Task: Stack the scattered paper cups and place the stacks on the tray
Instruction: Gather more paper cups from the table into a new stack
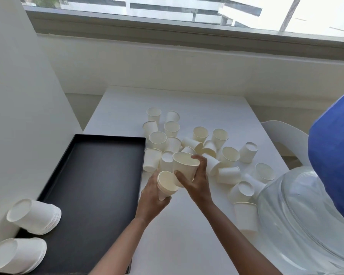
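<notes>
My left hand (153, 197) grips a short stack of white paper cups (166, 184), mouth tilted up towards me. Just above it, my right hand (197, 179) holds a single paper cup (185, 165) by its wall, the cup's base close to the stack's mouth. Several loose paper cups (197, 143) lie scattered on the white table (177, 235) behind and to the right of my hands, some upright, some on their sides, some upside down. The black tray (99, 175) sits to the left, with two stacks of cups (36, 216) (18, 256) lying on their sides at its near left corner.
A clear water jug (302, 215) with a blue cap (334, 165) crowds the right side, close to the nearest cups. A white chair (282, 135) stands beyond the table's right edge. A white wall panel (18, 116) borders the tray on the left.
</notes>
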Motion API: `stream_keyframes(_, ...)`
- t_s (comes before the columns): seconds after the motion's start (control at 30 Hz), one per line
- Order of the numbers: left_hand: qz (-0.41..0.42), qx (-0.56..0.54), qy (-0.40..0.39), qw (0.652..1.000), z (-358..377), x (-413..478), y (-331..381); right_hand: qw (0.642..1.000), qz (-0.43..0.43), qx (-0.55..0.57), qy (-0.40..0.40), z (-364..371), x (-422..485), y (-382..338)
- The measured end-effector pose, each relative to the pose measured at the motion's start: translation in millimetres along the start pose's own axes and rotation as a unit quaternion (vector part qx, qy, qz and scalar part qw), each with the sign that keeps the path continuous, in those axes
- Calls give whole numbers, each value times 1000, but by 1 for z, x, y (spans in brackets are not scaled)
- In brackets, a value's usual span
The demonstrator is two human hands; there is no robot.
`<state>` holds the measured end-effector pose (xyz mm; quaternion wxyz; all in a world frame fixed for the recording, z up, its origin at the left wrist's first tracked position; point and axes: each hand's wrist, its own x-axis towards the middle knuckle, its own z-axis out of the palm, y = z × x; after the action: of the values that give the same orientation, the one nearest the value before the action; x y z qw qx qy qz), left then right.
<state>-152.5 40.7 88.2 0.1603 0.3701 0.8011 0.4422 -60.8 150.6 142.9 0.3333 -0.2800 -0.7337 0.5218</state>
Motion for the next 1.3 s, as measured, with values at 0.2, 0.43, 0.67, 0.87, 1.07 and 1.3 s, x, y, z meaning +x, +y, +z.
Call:
stream_keyframes(0.2,-16,-61,-22,998,7,-3,4,999,11,27,29,12,-8,1)
stream_keyframes(0.43,-16,-129,-28,991,9,-3,14,999,13,-34,-9,20,-22,16)
stream_keyframes(0.67,-51,-142,-24,988,9,-2,16,987,7,-115,-115,8,-26,27)
stream_keyframes(0.87,-41,-113,-32,992,6,-2,11,949,-67,-276,-136,-38,-28,37)
stream_keyframes(1.07,-49,-92,-45,994,10,1,5,885,-7,-453,104,-84,-44,61)
stream_keyframes(1.3,-53,-80,-61,993,19,2,6,867,114,-467,131,-104,-73,91)
